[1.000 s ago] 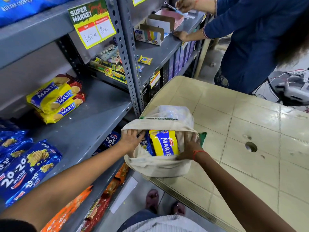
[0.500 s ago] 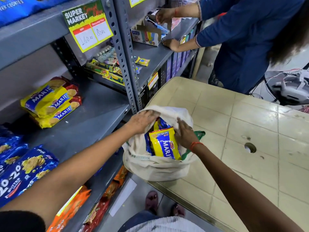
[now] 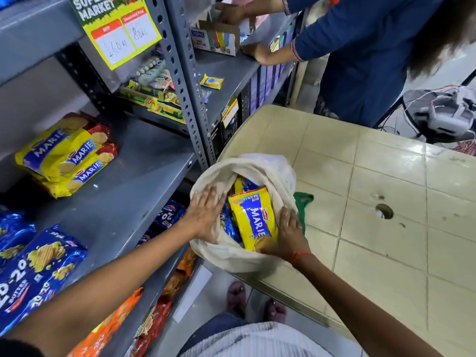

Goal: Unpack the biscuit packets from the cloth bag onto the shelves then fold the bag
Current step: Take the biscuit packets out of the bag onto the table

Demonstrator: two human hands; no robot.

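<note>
The cream cloth bag (image 3: pixel 257 171) lies open-mouthed on the corner of the tiled table (image 3: pixel 360 189). A yellow and blue Marie packet (image 3: pixel 253 217) pokes out of it, with blue packets (image 3: pixel 228 228) beside it inside. My left hand (image 3: pixel 206 215) lies flat, fingers spread, on the bag's left rim. My right hand (image 3: pixel 286 233) grips the Marie packet's near end at the bag's right rim. More Marie packets (image 3: pixel 64 155) are stacked on the grey shelf (image 3: pixel 128 202), and blue 20-20 packets (image 3: pixel 38 271) lie at its near left.
A perforated shelf post (image 3: pixel 185 94) stands just beyond the bag. Another person in a blue top (image 3: pixel 360 60) works at the far shelf. The table has a round hole (image 3: pixel 384 211). A fan (image 3: pixel 443 114) sits at the far right. Orange packets fill the lower shelf.
My left hand slid from the bag's top rim to its left side, spreading the mouth wider. My right hand moved down to the Marie packet's near end, and more of the packet shows.
</note>
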